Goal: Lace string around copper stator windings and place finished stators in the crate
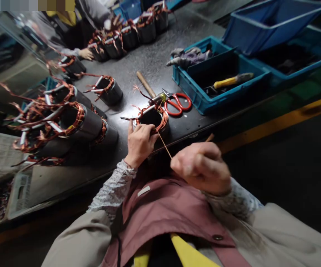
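Observation:
A motor stator (pixel 162 129) with copper windings stands at the near edge of the dark table. My left hand (pixel 140 142) grips its near rim, with the fingers bent over the windings and one finger pointing up along a dark lead. A thin tan cord (pixel 164 144) runs taut from the stator's rim to my right hand (pixel 201 167). That hand is closed in a fist around the cord, off the table edge and slightly blurred. Behind the fist a small brown tip (pixel 209 138) sticks out; what it belongs to is hidden.
Red-handled scissors (pixel 177 104) and a hammer (pixel 146 84) lie behind the stator. Several stators (pixel 79 116) are stacked at left. Blue bins (pixel 194 91) stand right, one holding a yellow-handled tool (pixel 225 81). Across the table, a co-worker's hands (pixel 86 54) touch more stators.

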`<move>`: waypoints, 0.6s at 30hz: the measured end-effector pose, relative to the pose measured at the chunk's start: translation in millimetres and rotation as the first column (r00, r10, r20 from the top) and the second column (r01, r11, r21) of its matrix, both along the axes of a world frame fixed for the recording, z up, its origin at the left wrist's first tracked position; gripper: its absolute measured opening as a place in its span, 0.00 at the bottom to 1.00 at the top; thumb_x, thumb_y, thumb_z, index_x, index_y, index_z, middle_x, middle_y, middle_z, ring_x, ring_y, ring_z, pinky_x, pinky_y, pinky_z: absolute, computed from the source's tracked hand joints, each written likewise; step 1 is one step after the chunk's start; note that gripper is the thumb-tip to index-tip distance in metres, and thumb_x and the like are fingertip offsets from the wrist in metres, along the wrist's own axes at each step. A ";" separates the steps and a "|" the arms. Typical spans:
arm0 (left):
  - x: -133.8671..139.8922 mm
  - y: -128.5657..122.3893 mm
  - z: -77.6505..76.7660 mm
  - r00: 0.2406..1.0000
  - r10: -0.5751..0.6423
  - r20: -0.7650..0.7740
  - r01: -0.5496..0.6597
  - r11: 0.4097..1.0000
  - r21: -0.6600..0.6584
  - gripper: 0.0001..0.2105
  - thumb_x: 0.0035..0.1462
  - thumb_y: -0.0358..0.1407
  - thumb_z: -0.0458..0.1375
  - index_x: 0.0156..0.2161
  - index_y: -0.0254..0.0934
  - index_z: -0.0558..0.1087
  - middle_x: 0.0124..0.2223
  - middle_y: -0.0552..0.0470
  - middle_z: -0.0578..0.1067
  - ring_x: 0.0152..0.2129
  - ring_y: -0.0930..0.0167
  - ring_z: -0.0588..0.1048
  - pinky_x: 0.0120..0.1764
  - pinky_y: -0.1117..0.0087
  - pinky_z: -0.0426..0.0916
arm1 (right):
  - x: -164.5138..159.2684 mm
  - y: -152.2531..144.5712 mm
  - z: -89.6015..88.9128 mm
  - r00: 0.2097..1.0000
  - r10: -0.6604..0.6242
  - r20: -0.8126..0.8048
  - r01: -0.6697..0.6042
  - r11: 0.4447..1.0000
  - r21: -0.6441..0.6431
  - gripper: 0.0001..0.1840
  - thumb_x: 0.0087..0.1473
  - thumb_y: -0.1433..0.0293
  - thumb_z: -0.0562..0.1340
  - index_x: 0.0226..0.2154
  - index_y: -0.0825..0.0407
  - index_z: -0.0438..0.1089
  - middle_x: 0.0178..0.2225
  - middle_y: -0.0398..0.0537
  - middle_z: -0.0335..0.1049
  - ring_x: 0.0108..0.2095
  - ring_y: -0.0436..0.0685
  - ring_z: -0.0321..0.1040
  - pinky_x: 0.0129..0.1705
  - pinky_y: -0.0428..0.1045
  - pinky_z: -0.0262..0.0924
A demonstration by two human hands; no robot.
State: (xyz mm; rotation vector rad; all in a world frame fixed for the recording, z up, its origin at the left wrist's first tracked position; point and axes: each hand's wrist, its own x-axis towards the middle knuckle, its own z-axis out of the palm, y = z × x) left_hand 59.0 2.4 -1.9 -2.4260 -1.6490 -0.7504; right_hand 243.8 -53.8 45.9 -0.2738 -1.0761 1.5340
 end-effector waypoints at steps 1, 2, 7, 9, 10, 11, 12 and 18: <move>0.1 0.3 0.8 1.000 0.004 0.015 -0.004 1.000 -0.009 0.07 0.57 0.37 0.61 0.40 0.38 0.72 0.34 0.51 0.78 0.35 0.65 0.75 0.61 0.50 0.51 | 3.1 -4.2 5.3 0.999 0.028 -0.024 -0.030 0.994 -0.101 0.17 0.56 0.59 0.62 0.22 0.51 0.72 0.13 0.37 0.51 0.14 0.46 0.45 0.17 0.46 0.45; -0.3 0.1 2.1 1.000 0.007 0.030 -0.006 1.000 -0.023 0.06 0.57 0.37 0.61 0.39 0.39 0.72 0.34 0.52 0.78 0.35 0.65 0.75 0.61 0.50 0.52 | 7.0 -8.8 9.4 0.998 0.066 -0.020 -0.068 0.980 -0.185 0.15 0.55 0.60 0.63 0.22 0.51 0.73 0.12 0.36 0.49 0.14 0.45 0.44 0.17 0.45 0.43; -3.4 -1.6 7.6 0.998 0.011 0.063 -0.006 0.998 -0.067 0.06 0.55 0.38 0.63 0.36 0.41 0.74 0.34 0.54 0.78 0.35 0.66 0.74 0.56 0.53 0.57 | 19.7 -28.3 4.0 0.962 0.274 0.024 -0.220 0.820 -0.528 0.13 0.49 0.64 0.67 0.21 0.55 0.74 0.12 0.35 0.47 0.14 0.42 0.39 0.16 0.43 0.34; -3.7 -0.4 7.5 0.999 -0.018 0.038 0.021 0.997 -0.076 0.06 0.56 0.38 0.62 0.39 0.42 0.75 0.34 0.53 0.78 0.35 0.66 0.74 0.56 0.53 0.57 | 18.0 -32.2 -3.6 0.977 0.212 -0.032 -0.191 0.790 -0.583 0.13 0.49 0.63 0.67 0.22 0.55 0.74 0.11 0.33 0.42 0.13 0.41 0.36 0.15 0.42 0.32; -3.6 0.6 6.9 0.999 -0.037 0.021 0.039 0.996 -0.080 0.06 0.57 0.38 0.61 0.40 0.43 0.76 0.35 0.53 0.78 0.35 0.66 0.74 0.56 0.53 0.56 | 15.8 -33.7 -6.6 0.983 0.178 -0.049 -0.172 0.786 -0.594 0.13 0.49 0.63 0.68 0.22 0.55 0.74 0.12 0.32 0.42 0.13 0.40 0.36 0.16 0.42 0.32; -3.6 1.7 5.9 0.999 -0.052 0.010 0.052 0.996 -0.079 0.07 0.57 0.38 0.61 0.42 0.44 0.76 0.35 0.54 0.78 0.35 0.66 0.73 0.57 0.53 0.55 | 12.6 -35.2 -9.1 0.984 0.170 -0.054 -0.168 0.786 -0.594 0.13 0.50 0.62 0.68 0.23 0.55 0.74 0.12 0.32 0.42 0.13 0.40 0.36 0.16 0.42 0.33; -3.8 2.9 4.7 0.998 -0.057 0.005 0.057 0.996 -0.075 0.08 0.58 0.38 0.60 0.43 0.45 0.76 0.36 0.54 0.79 0.35 0.66 0.73 0.57 0.53 0.54 | 8.8 -36.7 -11.4 0.980 0.193 -0.049 -0.185 0.788 -0.587 0.13 0.49 0.62 0.68 0.23 0.55 0.74 0.12 0.32 0.42 0.14 0.40 0.36 0.16 0.42 0.33; -14.5 -0.1 4.6 0.994 -0.109 -0.029 0.105 0.987 -0.119 0.16 0.56 0.39 0.61 0.50 0.40 0.72 0.48 0.48 0.77 0.45 0.63 0.73 0.60 0.51 0.52 | -6.9 -34.7 -27.4 0.965 0.228 0.129 -0.133 0.850 -0.509 0.17 0.53 0.57 0.64 0.27 0.55 0.74 0.13 0.33 0.46 0.14 0.42 0.39 0.16 0.43 0.36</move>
